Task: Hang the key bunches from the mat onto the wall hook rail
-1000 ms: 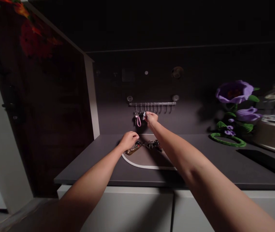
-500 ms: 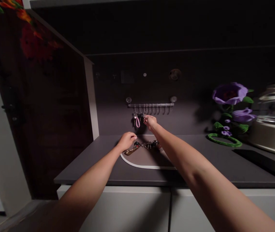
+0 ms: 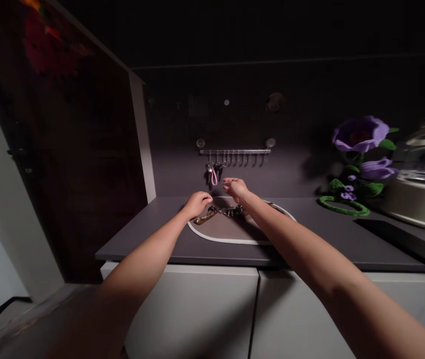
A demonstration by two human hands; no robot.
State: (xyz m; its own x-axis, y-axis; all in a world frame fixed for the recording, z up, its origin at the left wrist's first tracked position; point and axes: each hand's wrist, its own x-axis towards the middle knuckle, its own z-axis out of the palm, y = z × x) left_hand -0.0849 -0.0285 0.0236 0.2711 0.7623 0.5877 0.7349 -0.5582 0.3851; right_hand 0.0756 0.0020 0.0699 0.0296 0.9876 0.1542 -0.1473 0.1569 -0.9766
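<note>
My right hand (image 3: 235, 188) is in the air below the clear hook rail (image 3: 234, 151), fingers apart and holding nothing. Just above its fingertips, a metal ring (image 3: 224, 163) hangs from one of the hooks. To the left of that ring hang more keys and a pink loop strap (image 3: 214, 176). My left hand (image 3: 197, 203) hovers over the left side of a white-rimmed tray (image 3: 227, 241), fingers curled together with nothing showing in them. Close beneath it on the tray lie a brown patterned strip (image 3: 204, 218) and a small bunch of keys (image 3: 231, 212).
A purple flower ornament (image 3: 359, 137) with a green ring base stands on the dark counter (image 3: 141, 242) at the right. Beyond it is a large clear-topped container (image 3: 421, 199). A flat black object (image 3: 399, 242) lies in front. A dark door (image 3: 85, 174) is at the left.
My right hand has let go at the hook and come slightly down, its fingers now spread. A ring stays hanging there. My left hand is still over the tray. The view has tilted down.
</note>
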